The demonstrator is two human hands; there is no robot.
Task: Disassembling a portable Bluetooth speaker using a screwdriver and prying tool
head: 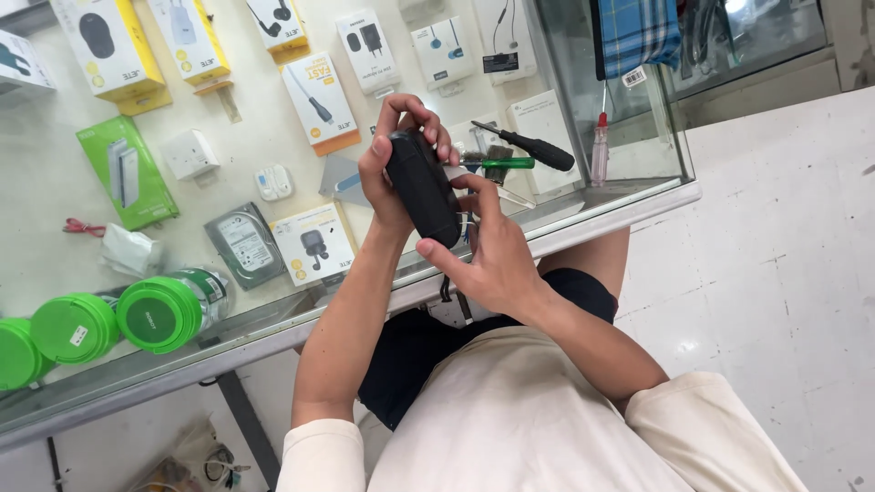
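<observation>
Black oblong device (424,187), matte and round-ended, held above the glass surface (583,211).
Left hand (394,155) fingers curl over its top; right hand (488,251) fingers pinch its lower end. Underside hidden; green-handled screwdriver (499,163) just behind, partly covered.

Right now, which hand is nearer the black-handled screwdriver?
Right. The right hand grips the black device's lower end, just below-left of the black-handled screwdriver; the left hand sits farther away across the device.
</observation>
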